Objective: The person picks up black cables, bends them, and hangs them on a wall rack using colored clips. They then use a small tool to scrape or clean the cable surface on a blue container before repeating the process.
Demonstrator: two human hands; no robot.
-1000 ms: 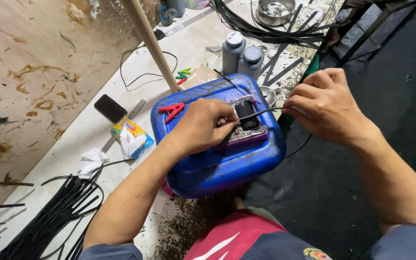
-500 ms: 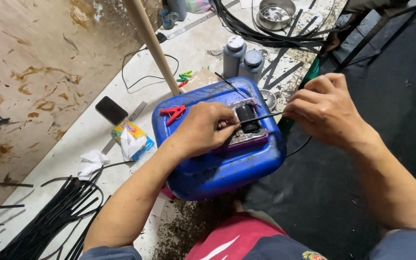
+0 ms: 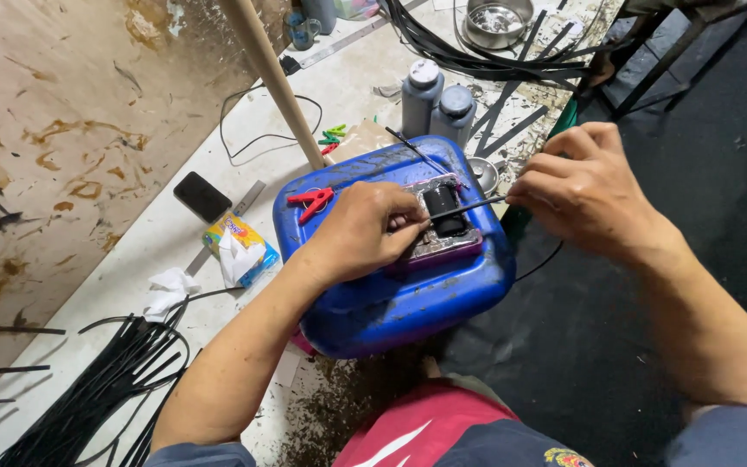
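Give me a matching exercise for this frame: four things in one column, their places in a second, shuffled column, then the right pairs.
Things:
1. red clip
2. two grey bottles
3. black phone
4. bundle of black strips

Places:
A. lower left, on the white surface
B. on top of the blue jerrycan
C. just beyond the jerrycan
D. left of the jerrycan, beside the tissue pack

Pairs: 1-B, 2-C, 3-D, 4-A

Bare forearms run from blue-grey short sleeves to the left hand (image 3: pixel 360 233) and right hand (image 3: pixel 585 190).
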